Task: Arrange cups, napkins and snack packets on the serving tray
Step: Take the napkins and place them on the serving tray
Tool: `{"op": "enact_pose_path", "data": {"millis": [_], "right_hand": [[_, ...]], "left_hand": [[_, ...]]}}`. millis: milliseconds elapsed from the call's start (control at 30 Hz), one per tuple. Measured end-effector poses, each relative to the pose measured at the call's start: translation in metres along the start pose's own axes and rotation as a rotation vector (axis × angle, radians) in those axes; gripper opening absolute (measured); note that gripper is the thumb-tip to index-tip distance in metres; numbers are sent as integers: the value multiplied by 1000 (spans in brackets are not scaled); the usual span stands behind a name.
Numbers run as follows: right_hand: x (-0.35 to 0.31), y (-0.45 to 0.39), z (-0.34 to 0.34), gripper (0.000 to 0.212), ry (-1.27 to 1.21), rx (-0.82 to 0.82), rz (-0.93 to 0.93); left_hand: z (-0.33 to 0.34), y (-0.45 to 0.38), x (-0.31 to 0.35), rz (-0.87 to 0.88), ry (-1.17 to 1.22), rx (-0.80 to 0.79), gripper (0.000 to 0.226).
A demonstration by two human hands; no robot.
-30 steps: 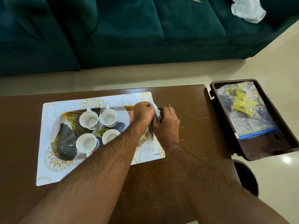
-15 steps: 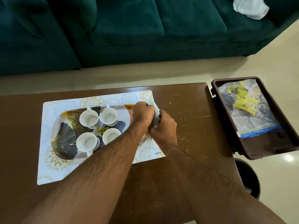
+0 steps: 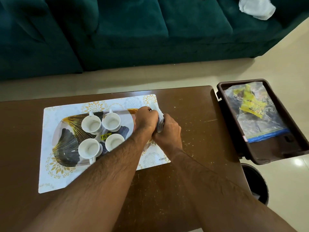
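Several white cups stand upright in a cluster on the leaf-patterned serving tray, which lies on a white floral placemat. Over the tray's right end, my left hand and my right hand are pressed together around a folded white napkin. Only the napkin's edge shows between the fingers. A yellow snack packet lies inside a clear zip bag in the brown bin to the right of the table.
The brown table is scratched, with bare wood right of the placemat. A teal sofa with a white cloth runs along the far side. A black round bin stands on the floor by the table's right corner.
Both hands stay clasped on the napkin at the tray's right end; the right hand has slid slightly nearer the left. The cups have not moved.
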State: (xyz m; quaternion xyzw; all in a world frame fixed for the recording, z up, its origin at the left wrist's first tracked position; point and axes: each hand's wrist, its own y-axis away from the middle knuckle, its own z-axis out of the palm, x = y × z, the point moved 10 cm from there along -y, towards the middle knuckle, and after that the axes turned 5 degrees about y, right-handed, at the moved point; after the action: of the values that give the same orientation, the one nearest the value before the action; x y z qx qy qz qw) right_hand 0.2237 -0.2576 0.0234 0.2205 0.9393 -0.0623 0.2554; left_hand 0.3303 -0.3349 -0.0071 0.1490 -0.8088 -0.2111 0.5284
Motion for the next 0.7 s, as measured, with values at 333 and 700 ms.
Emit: {"op": "enact_pose_path", "data": {"millis": [333,700], "right_hand": [[1,-1,1,31,6,-38,5],[27,-7,-67,66,179,25,-125]], "left_hand": [[-2,6,3,-1,26,11,23],[9,33,77,283,-376,126,41]]}}
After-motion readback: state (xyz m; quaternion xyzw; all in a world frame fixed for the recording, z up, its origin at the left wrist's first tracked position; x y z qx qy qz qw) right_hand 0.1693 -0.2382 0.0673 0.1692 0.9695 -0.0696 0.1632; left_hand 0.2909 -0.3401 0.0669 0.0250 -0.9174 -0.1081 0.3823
